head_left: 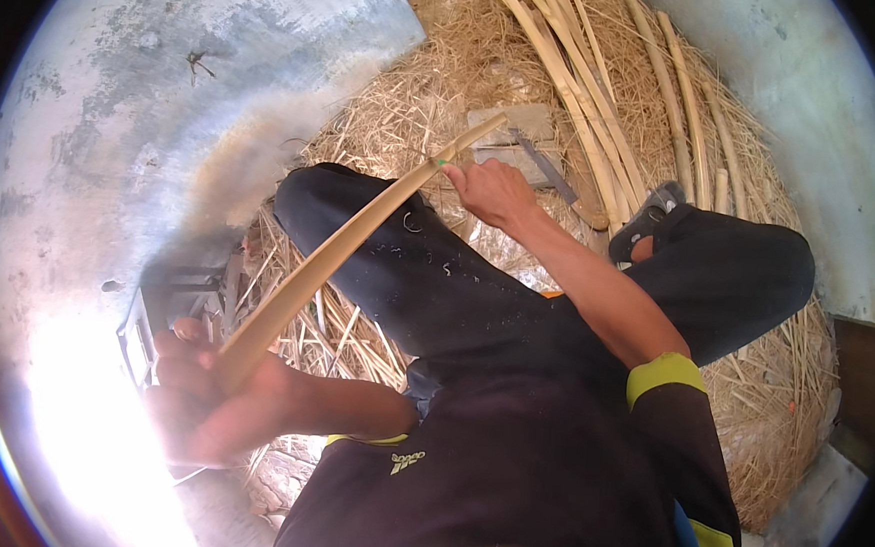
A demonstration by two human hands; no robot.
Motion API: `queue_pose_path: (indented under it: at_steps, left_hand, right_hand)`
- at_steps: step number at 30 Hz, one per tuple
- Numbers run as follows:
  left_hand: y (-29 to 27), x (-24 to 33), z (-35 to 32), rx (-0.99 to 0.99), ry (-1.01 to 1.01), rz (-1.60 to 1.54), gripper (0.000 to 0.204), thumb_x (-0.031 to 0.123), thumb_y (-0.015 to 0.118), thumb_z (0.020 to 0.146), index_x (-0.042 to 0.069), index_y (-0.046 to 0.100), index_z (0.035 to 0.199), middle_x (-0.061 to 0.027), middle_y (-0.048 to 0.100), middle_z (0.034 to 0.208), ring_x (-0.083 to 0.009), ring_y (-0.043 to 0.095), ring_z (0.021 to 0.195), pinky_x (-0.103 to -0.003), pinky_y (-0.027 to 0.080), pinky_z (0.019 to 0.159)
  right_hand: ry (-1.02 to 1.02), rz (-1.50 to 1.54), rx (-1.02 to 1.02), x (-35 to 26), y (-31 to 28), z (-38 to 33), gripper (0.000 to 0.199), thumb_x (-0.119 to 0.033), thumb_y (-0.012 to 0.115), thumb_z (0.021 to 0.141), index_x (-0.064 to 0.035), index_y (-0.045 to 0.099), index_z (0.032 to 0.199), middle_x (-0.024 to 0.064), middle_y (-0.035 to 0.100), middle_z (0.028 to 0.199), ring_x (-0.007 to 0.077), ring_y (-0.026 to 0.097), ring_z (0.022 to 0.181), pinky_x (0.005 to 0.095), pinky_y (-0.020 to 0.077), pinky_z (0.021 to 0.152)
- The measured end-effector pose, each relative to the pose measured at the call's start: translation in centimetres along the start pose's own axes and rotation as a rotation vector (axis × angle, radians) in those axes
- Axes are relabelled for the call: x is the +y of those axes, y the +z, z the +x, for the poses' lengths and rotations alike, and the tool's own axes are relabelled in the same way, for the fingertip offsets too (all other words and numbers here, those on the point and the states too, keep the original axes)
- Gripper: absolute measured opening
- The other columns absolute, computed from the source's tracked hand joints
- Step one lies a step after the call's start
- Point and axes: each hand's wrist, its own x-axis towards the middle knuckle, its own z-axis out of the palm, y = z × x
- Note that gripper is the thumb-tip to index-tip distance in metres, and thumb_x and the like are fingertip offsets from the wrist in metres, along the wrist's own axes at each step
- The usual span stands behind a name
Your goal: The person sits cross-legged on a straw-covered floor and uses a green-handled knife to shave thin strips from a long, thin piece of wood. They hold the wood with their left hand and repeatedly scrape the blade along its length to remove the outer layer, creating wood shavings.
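Note:
A long, pale bamboo strip [334, 245] slants from the lower left up to the top middle, passing above my bent left leg. Around its near end my left hand [215, 395] is closed, slightly blurred. Farther up, my right hand [495, 192] is closed beside the strip, thumb toward it. A small green bit [440, 162] shows at the thumb tip, and a thin dark line sticks out past the strip's left edge. What those fingers hold is too small to make out. Just beyond the right hand lies a dark blade [542, 165] with a brown end.
Several split bamboo strips [579, 92] and round poles [666, 87] lie at the far right on straw-like shavings [430, 63]. A flat block [515, 121] sits beneath the strip's far end. Pale worn walls [106, 123] stand either side. My crossed legs [437, 274] fill the middle.

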Motion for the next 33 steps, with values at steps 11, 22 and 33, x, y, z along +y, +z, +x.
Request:
queue_pose_path:
  at_steps: [11, 22, 33]
  left_hand:
    - [-0.4, 0.7, 0.0, -0.062, 0.05, 0.043, 0.038, 0.027, 0.04, 0.079, 0.019, 0.019, 0.049, 0.0001, 0.017, 0.044, -0.0159, 0.028, 0.051, -0.034, 0.038, 0.062]
    - [-1.1, 1.7, -0.5, -0.098, -0.049, -0.167, 0.038, 0.025, 0.034, 0.084, 0.017, 0.024, 0.048, -0.0002, 0.013, 0.044, -0.0165, 0.026, 0.042, -0.036, 0.033, 0.053]
    - [-1.6, 0.0, 0.6, -0.093, -0.031, -0.021, 0.036, 0.024, 0.042, 0.081, 0.019, 0.022, 0.052, -0.0006, 0.016, 0.046, -0.0165, 0.027, 0.054, -0.033, 0.031, 0.06]
  right_hand:
    - [-0.011, -0.243, -0.04, 3.4, 1.5, 4.5, 0.061, -0.047, 0.029, 0.097, -0.0005, 0.067, 0.085, 0.0208, 0.066, 0.085, 0.0366, 0.065, 0.081, 0.045, 0.0516, 0.073]
    - [0.166, -0.289, 0.152, 10.6, 6.0, 7.4, 0.057, -0.047, 0.038, 0.095, -0.0013, 0.069, 0.08, 0.0196, 0.067, 0.081, 0.0333, 0.067, 0.075, 0.0433, 0.0537, 0.067]
    - [0.138, -0.334, -0.002, 13.8, 6.5, 11.5, 0.059, -0.049, 0.032, 0.096, -0.0027, 0.069, 0.09, 0.0168, 0.067, 0.089, 0.031, 0.066, 0.087, 0.0413, 0.0534, 0.073]
